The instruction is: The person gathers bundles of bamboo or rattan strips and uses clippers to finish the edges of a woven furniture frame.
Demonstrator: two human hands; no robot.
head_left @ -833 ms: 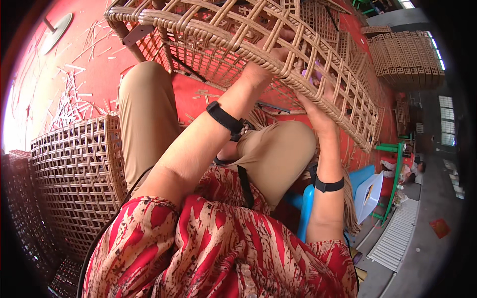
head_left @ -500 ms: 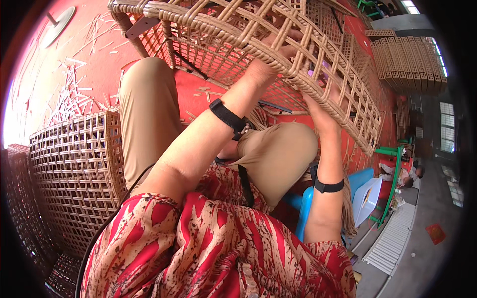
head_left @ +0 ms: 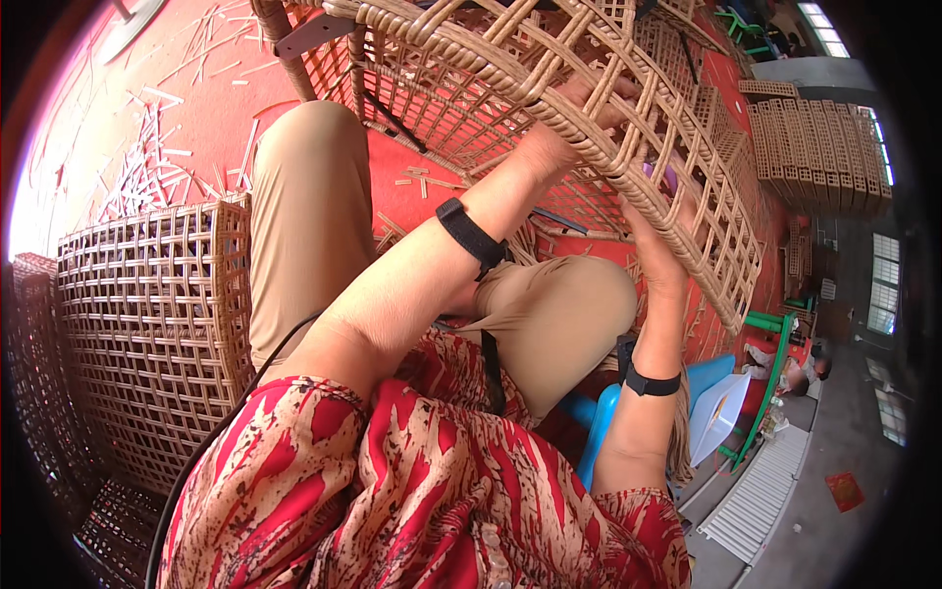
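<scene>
A large tan woven wicker frame (head_left: 549,90), open-sided with a rope-like wrapped rim, tilts across the top of the view over my knees. Both my hands reach in behind its latticed panel. Through the gaps I see parts of my left hand (head_left: 591,101), close to the upper strands. Lower and to the right, my right hand (head_left: 679,204) is against the inner side of the same lattice. A small purple thing (head_left: 669,177) shows by its fingers; I cannot make out what it is. The weave hides most fingers of both hands.
On my left stands a brown woven basket (head_left: 147,324). Cut cane strips (head_left: 147,167) litter the red floor. At right are a blue stool (head_left: 601,427), a white tray (head_left: 716,417) and a green metal frame (head_left: 770,383). Stacked woven panels (head_left: 819,147) stand farther back.
The whole scene has shifted slightly in the view, with the wicker frame and both hands appearing a little farther right and lower. My hands stay behind the lattice.
</scene>
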